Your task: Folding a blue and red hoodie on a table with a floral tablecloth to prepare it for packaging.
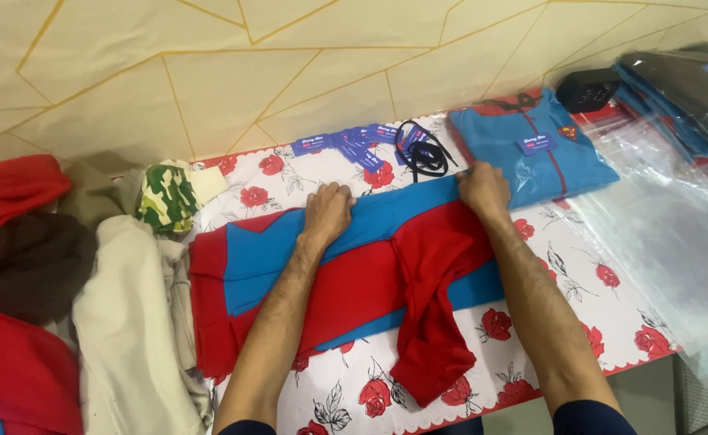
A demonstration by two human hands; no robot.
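Pressing both hands flat on the red-and-blue shirt spread on the bench: left hand and right hand at its far edge, no closed grip. Risk: red sleeve overhangs near edge, may drag the fold askew; black cords close by could snag

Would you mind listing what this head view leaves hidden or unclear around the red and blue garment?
- Red and blue garment: its far edge lies under the left hand and right hand.
- Small blue tags: too small to make out.
- Folded blue garment: a bag's glare blurs its detail.
- Clothes pile: cut off by the left edge.
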